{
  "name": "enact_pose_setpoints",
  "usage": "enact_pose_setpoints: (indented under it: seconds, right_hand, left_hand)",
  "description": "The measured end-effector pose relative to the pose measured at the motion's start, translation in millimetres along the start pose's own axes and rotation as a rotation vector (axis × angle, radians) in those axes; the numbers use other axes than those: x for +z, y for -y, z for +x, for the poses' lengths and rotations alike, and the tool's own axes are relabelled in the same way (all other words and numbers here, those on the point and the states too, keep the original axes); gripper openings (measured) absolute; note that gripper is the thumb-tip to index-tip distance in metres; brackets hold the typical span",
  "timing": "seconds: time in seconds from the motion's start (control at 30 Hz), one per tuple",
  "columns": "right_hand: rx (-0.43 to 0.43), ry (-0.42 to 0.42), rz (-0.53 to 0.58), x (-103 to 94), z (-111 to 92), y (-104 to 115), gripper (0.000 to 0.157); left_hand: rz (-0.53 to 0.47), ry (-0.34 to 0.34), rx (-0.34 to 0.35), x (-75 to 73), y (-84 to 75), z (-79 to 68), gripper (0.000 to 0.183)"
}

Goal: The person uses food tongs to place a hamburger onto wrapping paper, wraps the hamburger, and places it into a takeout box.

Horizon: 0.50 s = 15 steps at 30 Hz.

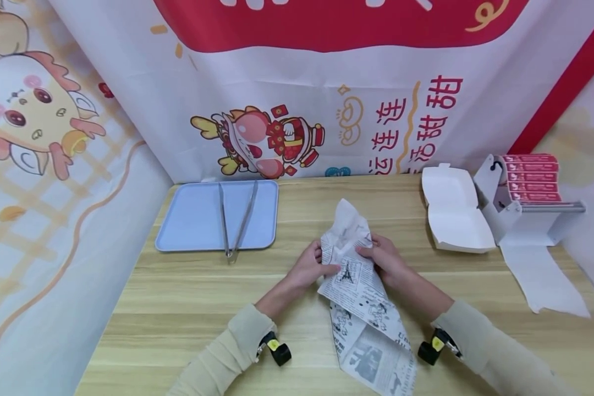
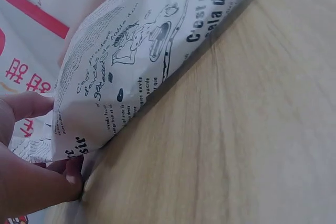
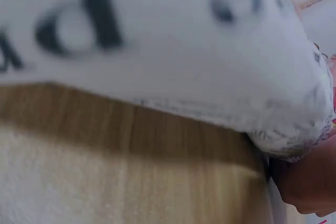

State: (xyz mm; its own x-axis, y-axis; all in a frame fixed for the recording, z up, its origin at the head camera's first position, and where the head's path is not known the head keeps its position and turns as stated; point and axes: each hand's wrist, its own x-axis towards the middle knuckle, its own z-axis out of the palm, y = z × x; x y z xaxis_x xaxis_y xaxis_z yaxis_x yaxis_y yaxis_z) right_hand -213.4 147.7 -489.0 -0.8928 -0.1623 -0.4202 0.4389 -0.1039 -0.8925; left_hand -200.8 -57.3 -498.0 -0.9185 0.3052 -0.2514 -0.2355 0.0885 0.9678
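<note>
A sheet of newspaper-print wrapping paper [image 1: 361,291] is folded into a narrow bundle at the middle of the table, its loose tail trailing toward the near edge. My left hand [image 1: 311,267] grips the bundle's left side, thumb lying on the printed face. On the opposite side my right hand [image 1: 387,258] pinches it, thumb on top and fingers behind. The upper end is crumpled; whatever is wrapped inside is hidden. In the left wrist view the paper [image 2: 121,61] stands up off the wood between thumb and fingers. Close to the right wrist camera the paper [image 3: 184,51] is blurred.
A blue tray [image 1: 188,220] with metal tongs [image 1: 225,220] lying across it stands back left. Back right are an open white paper box [image 1: 457,220] and a label dispenser [image 1: 520,220] with a red-printed roll and a white strip hanging down. A printed cloth backdrop [image 1: 287,71] rises behind the table.
</note>
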Motion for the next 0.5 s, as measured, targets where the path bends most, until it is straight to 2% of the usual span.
enact_pose_setpoints:
  seconds: [0.1, 0.27, 0.4, 0.5]
  right_hand:
    - [0.019, -0.010, 0.035, -1.8, 1.7, -2.2, 0.053]
    - [0.034, -0.054, 0.063, 0.4, 0.0, -3.3, 0.048]
    - [-0.047, -0.166, -0.066, 7.6, -1.7, -2.2, 0.043]
    - [-0.130, -0.239, -0.203, 12.7, -4.4, 0.1, 0.052]
  left_hand:
    - [-0.065, -0.023, -0.032, 3.3, 0.1, 0.2, 0.073]
    - [-0.164, -0.076, -0.040, 10.0, 0.3, -1.0, 0.069]
    - [-0.248, -0.101, -0.027, 15.5, 3.0, -1.0, 0.066]
    - [-0.271, -0.128, -0.035, 18.1, 4.9, -0.1, 0.068]
